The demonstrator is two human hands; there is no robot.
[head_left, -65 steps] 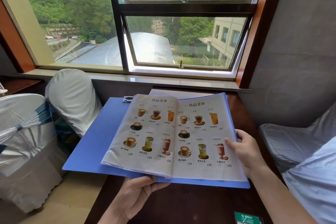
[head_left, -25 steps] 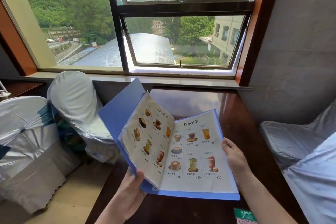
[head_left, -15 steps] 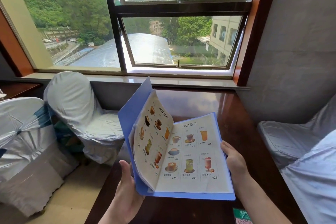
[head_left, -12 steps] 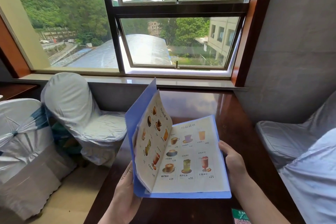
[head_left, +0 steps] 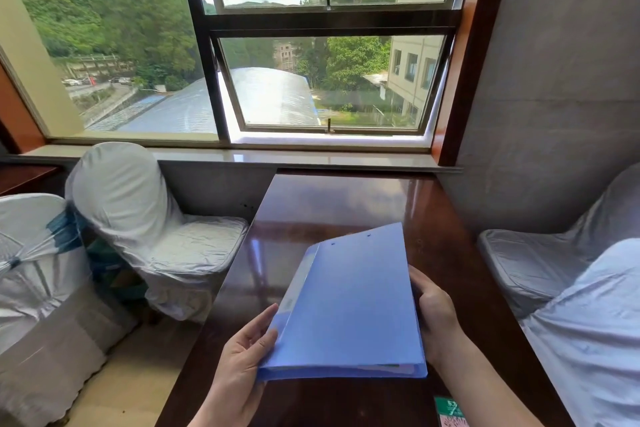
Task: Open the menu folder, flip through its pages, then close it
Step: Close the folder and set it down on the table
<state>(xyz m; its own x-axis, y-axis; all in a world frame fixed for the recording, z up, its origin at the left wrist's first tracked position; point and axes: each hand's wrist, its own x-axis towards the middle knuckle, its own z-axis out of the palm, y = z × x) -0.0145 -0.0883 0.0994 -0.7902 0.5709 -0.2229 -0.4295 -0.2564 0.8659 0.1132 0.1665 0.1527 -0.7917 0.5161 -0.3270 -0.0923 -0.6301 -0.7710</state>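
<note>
Restaurant or banquet dining room, window-side seating.
Cloth-covered banquet chairs [head_left: 138,218] flank a glossy dark wooden worktop [head_left: 346,204] beneath a big window [head_left: 311,80], blue menu folder [head_left: 349,305] on top.

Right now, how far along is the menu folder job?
Nearly done. The folder is shut, blue cover on top, page edges showing only at its near end. Left hand and right hand hold its sides above the table. Left: perhaps setting it down.

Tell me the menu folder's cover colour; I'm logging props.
Plain blue, translucent-looking plastic menu folder, seen in the head view.
</note>
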